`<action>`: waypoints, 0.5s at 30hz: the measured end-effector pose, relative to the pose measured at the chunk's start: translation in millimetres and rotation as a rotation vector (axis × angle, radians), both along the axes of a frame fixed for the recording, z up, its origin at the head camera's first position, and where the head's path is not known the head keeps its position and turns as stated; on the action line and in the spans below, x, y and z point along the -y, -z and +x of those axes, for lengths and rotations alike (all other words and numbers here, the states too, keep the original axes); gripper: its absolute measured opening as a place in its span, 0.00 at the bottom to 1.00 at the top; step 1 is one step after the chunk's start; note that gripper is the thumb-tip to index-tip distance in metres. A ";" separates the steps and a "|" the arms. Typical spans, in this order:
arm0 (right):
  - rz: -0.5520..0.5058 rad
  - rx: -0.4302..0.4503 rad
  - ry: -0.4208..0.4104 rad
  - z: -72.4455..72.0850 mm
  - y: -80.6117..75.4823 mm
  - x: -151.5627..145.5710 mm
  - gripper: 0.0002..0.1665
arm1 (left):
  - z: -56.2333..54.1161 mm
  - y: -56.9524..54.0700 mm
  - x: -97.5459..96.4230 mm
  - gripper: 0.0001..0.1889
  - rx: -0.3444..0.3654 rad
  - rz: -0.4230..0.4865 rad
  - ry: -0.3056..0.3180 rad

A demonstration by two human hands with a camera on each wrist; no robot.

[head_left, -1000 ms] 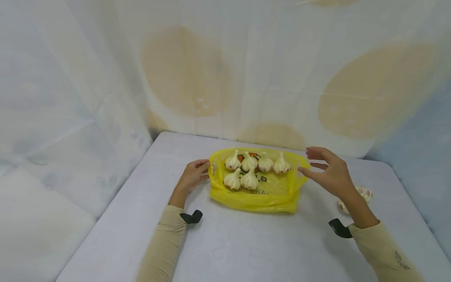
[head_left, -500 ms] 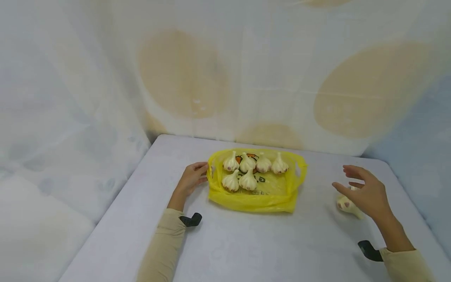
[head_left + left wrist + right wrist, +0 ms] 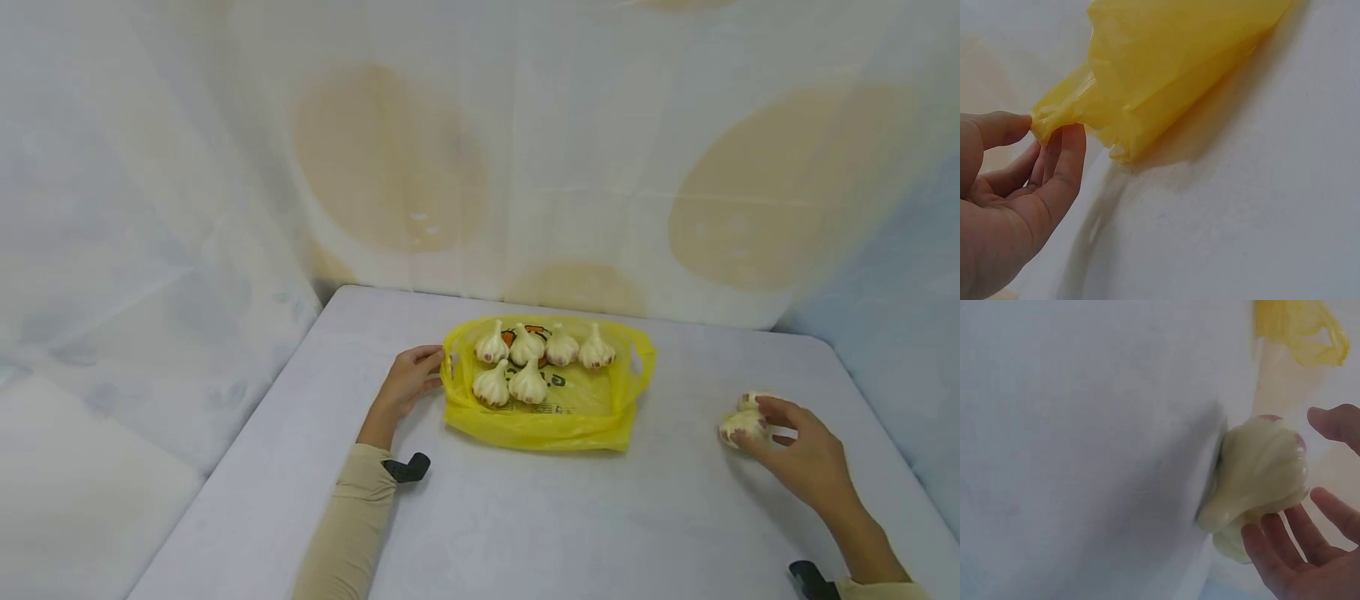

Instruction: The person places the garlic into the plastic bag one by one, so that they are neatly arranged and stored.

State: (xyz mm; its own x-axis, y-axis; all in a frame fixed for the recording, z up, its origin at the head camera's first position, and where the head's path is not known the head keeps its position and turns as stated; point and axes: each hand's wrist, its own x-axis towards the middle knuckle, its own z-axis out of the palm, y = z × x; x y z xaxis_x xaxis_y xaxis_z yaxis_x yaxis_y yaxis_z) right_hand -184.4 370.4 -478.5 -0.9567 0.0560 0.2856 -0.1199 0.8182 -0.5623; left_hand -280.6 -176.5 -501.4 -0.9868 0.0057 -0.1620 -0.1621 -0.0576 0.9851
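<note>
A yellow plastic bag (image 3: pixel 540 432) lies spread on the table, with several white garlic bulbs (image 3: pixel 528 383) in two rows on it. My left hand (image 3: pixel 408 382) pinches the bag's left handle between thumb and fingertips, plainly so in the left wrist view, where the handle (image 3: pixel 1060 109) is bunched. At the right, my right hand (image 3: pixel 810 458) reaches round a garlic bulb (image 3: pixel 1263 465). Its thumb (image 3: pixel 1335 425) stands apart from the bulb, while the fingers (image 3: pixel 1269 556) are close beside it. A second bulb (image 3: pixel 750 400) lies just behind, partly hidden.
The white table (image 3: pixel 480 525) has its back edge against a hanging curtain (image 3: pixel 540 167) with tan round patches. More pale cloth (image 3: pixel 97 333) hangs on the left, and a bluish sheet (image 3: pixel 900 333) on the right. A dark wrist mount (image 3: pixel 408 468) sits at the left cuff.
My right hand has moved from beside the bag's right handle, rightward and toward me, to the loose garlic bulbs. The left hand keeps its pinch on the bag.
</note>
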 end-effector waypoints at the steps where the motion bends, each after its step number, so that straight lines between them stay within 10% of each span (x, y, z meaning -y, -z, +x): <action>1: -0.001 -0.001 0.000 -0.3 2.3 -0.2 0.43 | 0.3 0.1 0.1 0.20 0.002 -0.001 -0.002; 15: 0.004 0.087 -0.001 -9.3 15.4 -5.5 0.45 | -0.2 -0.3 3.6 0.19 -0.006 0.032 -0.004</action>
State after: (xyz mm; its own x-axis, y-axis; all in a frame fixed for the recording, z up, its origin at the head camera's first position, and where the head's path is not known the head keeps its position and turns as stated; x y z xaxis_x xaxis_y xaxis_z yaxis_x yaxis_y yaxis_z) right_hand -193.7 375.9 -493.9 -0.9779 0.0544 0.2018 -0.0713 0.8206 -0.5670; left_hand -280.8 -180.1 -501.1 -0.9877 0.0064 -0.1564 -0.1563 -0.0897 0.9836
